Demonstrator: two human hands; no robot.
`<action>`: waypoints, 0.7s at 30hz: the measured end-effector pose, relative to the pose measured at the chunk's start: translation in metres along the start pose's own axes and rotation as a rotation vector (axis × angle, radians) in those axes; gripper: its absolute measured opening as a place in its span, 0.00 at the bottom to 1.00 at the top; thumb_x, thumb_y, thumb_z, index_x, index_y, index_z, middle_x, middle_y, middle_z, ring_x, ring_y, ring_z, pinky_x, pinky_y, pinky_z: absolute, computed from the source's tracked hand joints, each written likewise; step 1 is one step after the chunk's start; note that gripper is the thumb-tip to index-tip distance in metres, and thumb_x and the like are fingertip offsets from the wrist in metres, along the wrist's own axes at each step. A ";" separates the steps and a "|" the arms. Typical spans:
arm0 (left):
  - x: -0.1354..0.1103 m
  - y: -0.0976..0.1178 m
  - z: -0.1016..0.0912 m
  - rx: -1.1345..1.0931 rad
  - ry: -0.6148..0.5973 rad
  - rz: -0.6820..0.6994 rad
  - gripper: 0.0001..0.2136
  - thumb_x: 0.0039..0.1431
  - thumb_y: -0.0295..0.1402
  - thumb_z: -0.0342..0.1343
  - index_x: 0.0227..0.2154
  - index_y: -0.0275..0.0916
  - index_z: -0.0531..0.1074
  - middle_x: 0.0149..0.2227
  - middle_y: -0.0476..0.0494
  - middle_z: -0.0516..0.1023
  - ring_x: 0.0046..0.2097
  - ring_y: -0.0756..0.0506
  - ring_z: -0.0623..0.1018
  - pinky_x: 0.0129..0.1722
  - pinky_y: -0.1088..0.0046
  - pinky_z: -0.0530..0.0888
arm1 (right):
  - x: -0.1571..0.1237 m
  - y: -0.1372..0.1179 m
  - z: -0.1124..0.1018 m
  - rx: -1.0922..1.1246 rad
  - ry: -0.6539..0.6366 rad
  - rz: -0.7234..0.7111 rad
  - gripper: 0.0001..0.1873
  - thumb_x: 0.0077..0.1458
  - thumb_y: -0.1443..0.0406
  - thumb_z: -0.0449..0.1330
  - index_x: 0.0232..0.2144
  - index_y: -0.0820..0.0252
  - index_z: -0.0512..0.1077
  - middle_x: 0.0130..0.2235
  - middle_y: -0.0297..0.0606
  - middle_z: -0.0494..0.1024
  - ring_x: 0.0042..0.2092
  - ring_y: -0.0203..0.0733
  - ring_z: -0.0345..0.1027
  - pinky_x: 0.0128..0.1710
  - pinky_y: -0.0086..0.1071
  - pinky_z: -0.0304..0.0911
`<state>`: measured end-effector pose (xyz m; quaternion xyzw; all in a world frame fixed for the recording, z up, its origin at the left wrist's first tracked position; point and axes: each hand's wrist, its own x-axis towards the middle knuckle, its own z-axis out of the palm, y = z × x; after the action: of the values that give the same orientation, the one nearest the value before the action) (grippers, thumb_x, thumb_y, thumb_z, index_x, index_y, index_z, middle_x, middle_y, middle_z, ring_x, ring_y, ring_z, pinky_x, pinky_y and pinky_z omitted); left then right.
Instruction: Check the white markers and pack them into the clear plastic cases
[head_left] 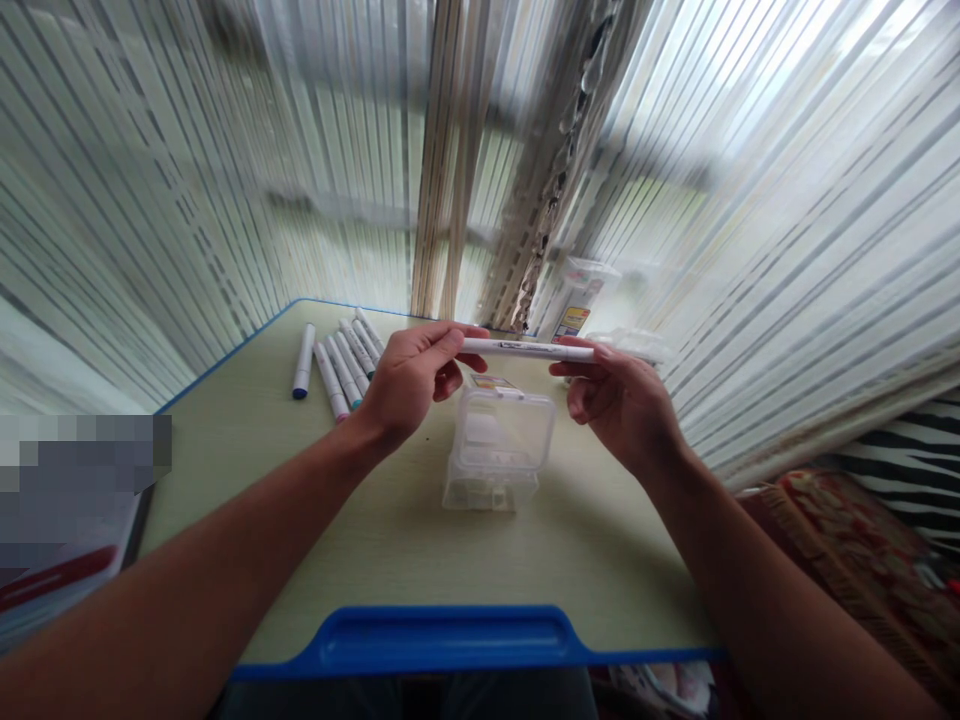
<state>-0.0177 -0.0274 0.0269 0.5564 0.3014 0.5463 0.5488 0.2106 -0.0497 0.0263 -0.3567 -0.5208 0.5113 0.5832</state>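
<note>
A white marker (525, 349) is held level above the table, stretched between both hands. My left hand (416, 378) pinches its left end between thumb and fingers, and my right hand (619, 395) grips the right end. Below the marker stands a clear plastic box (495, 450) with its lid raised. Several more white markers (341, 375) lie side by side just left of my left hand, some with coloured ends. Slightly apart from them lies a marker with a dark blue end (304, 362).
The pale table (375, 560) has a blue edge and a blue tray groove (450, 640) at the front. At the back right, a clear package (581, 300) stands near a crumpled white wrapper (630, 345). Striped curtains (337, 150) hang close behind the table. A patterned red cloth (847, 540) is at the right.
</note>
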 end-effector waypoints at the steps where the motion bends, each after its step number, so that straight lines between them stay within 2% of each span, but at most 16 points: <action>1: 0.000 0.000 0.000 0.002 -0.001 0.000 0.12 0.59 0.31 0.53 0.40 0.29 0.76 0.28 0.40 0.78 0.20 0.54 0.65 0.18 0.77 0.57 | 0.000 0.000 0.000 0.002 0.000 0.002 0.15 0.56 0.59 0.58 0.40 0.62 0.77 0.34 0.42 0.83 0.20 0.33 0.68 0.17 0.28 0.59; 21: 0.000 0.001 0.000 0.050 -0.010 -0.001 0.12 0.59 0.31 0.53 0.41 0.30 0.77 0.27 0.41 0.78 0.20 0.55 0.65 0.18 0.77 0.56 | 0.001 0.002 -0.001 -0.007 -0.029 -0.024 0.14 0.56 0.60 0.58 0.39 0.62 0.78 0.33 0.42 0.83 0.19 0.34 0.68 0.16 0.28 0.59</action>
<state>-0.0182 -0.0277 0.0275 0.5722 0.3125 0.5356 0.5367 0.2115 -0.0483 0.0245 -0.3453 -0.5352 0.5075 0.5803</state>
